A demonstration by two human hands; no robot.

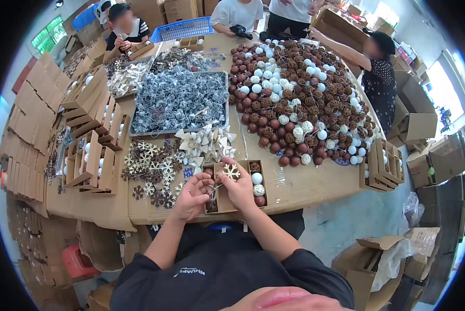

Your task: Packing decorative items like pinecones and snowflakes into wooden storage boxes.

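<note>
A pale wooden snowflake ornament (231, 171) is held up in my right hand (240, 191), gripped between thumb and fingers. Close beside it, my left hand (192, 198) has its fingers curled together near a thin pale strand, too small to make out. Under both hands lies a divided cardboard box (225, 202). Its right column holds a brown rattan ball (255, 167), a white ball (257, 178), a pale rattan ball (258, 190) and a dark red ball (259, 200). More balls sit in the left column, partly hidden by my left hand.
Left of the box lie loose snowflakes (152, 165) and pale wooden pieces (212, 142). Behind stands a tray (133, 130) of silvery ornaments. A large heap of balls (300, 103) covers the right. Filled boxes (90, 160) stack at left, others (385, 166) at right. Several people work across the table.
</note>
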